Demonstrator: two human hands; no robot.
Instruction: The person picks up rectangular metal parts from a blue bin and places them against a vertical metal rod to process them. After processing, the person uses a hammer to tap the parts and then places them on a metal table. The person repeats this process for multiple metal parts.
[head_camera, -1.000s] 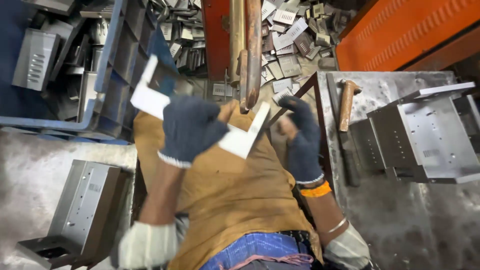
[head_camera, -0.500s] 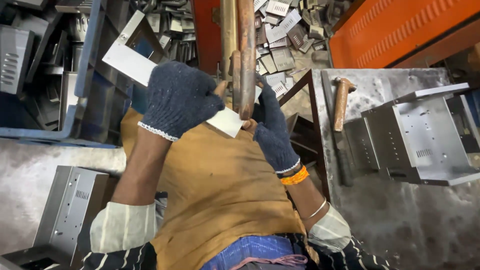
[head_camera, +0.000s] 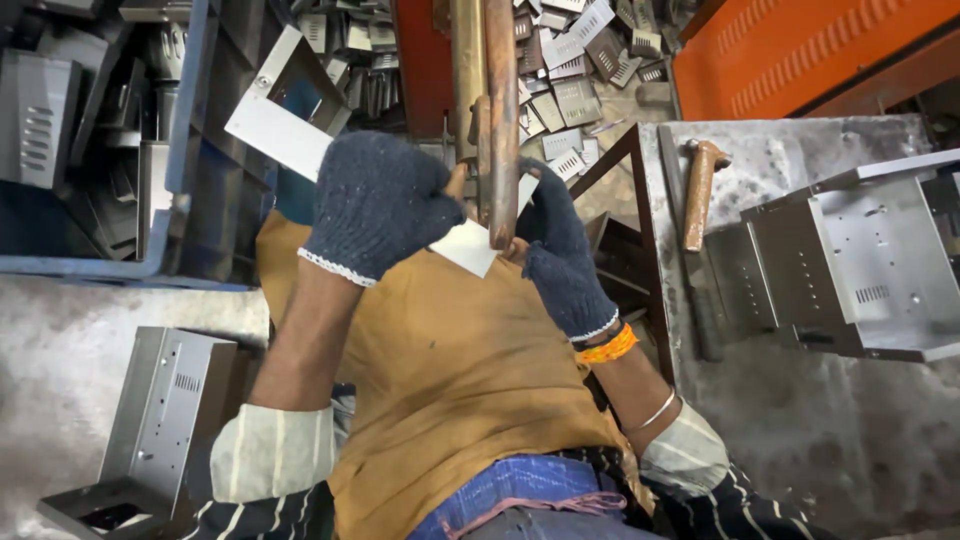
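Both hands wear dark knitted gloves and grip a bent white sheet-metal bracket (head_camera: 285, 130). My left hand (head_camera: 378, 205) clasps its middle. My right hand (head_camera: 558, 245) holds its lower right end, which lies against the two vertical copper rods (head_camera: 487, 110) of a machine. The bracket's upper left end, with a cut-out window, sticks out over the blue crate (head_camera: 190, 150). A mustard-coloured apron (head_camera: 450, 380) covers my lap below the hands.
The blue crate at left holds several grey metal parts. A grey metal housing (head_camera: 165, 410) stands at lower left, another (head_camera: 860, 260) on the bench at right beside a wooden-handled hammer (head_camera: 700, 190). Small vented plates (head_camera: 570, 70) litter the floor; an orange machine body (head_camera: 800, 50) is at top right.
Both hands have carried the bracket up and slightly left until its right end meets the copper rods. The view has moved closer in.
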